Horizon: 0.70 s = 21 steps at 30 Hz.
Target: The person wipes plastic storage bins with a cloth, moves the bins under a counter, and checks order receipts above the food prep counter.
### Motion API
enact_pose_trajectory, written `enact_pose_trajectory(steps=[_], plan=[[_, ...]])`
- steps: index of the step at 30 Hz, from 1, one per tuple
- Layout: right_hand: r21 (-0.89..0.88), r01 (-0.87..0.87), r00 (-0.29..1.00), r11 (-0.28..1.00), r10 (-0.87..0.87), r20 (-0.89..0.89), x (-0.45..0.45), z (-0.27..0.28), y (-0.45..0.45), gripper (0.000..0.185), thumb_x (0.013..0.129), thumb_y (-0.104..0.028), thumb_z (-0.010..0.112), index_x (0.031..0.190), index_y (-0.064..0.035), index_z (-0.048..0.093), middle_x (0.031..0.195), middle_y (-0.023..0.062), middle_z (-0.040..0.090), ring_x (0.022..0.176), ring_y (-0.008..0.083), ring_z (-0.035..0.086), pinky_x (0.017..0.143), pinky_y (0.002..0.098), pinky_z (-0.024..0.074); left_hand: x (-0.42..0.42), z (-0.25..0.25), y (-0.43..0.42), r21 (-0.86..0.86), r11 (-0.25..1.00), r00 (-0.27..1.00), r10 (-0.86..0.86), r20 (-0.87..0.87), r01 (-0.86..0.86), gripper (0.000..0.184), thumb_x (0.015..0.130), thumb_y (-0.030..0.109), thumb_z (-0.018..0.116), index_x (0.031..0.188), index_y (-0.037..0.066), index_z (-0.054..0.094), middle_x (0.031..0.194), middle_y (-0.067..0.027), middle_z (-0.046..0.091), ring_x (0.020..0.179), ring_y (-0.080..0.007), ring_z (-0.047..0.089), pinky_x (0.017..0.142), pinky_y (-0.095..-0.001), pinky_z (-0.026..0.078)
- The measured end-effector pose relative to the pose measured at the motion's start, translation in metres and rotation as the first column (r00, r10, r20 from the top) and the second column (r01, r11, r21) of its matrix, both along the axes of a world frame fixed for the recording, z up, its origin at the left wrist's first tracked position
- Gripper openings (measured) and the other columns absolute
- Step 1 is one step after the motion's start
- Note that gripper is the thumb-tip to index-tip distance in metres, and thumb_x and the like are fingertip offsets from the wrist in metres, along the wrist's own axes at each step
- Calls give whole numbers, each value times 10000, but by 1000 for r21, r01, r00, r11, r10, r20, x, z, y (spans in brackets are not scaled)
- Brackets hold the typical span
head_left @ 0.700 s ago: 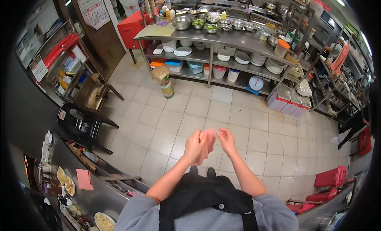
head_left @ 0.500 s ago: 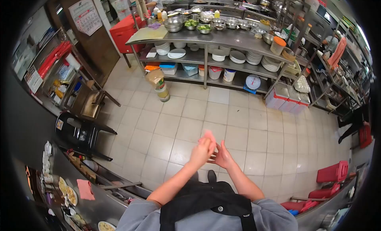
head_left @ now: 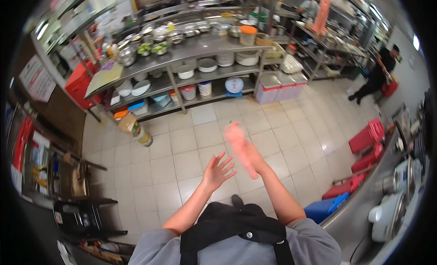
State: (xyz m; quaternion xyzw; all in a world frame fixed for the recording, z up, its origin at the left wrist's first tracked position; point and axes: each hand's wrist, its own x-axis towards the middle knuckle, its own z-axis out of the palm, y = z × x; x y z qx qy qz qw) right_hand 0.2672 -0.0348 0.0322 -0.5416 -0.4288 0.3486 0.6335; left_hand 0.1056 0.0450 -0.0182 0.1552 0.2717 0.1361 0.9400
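Observation:
A pink cloth [head_left: 237,142], smeared by motion, hangs across my right hand [head_left: 256,159], which is closed on it. The cloth covers most of that hand's fingers. To its left, my left hand [head_left: 217,175] is empty, with its fingers spread apart. Both hands are in front of my black apron [head_left: 232,215], over the tiled floor.
Ahead stands a steel table [head_left: 191,44] with bowls on top and plates beneath. A bottle-like container [head_left: 144,137] is on the floor. Red bins [head_left: 368,135] and a steel counter [head_left: 364,228] line my right; a black chair [head_left: 75,217] is left. A person [head_left: 382,71] stands far right.
The pink cloth has passed from my left hand to my right, and my hands have moved apart. My view has turned right, bringing a person and more of the right counter into sight.

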Motion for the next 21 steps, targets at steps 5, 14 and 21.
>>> enact_pose_trajectory(steps=[5,14,21], plan=[[83,89,791,993,-121,600,-2,-11,-21,343,904,-255,523,1211,-123,599,1402,147,477,1337,334,378,1109,442,292,59,44,-28,557,829,911,-187,367,-54,390,941,373,458,1278,177,482,1282,-56,508,1219,-231,458,1001,-410,403],[369,103,654,924,216,-725,-10,2,-71,482,1024,-349,378,1427,-83,366,1331,159,527,1173,266,560,934,412,493,90,78,-58,985,157,931,-344,123,-72,304,927,280,435,1125,72,536,979,-24,611,850,-171,623,701,-308,523],[322,143,564,936,191,-803,-7,-23,-95,471,1031,-351,352,1413,-76,363,1232,140,591,1054,213,624,842,349,546,91,24,-53,952,172,934,-301,-192,251,336,843,333,625,1085,105,573,974,-17,625,948,-184,622,786,-336,501]])
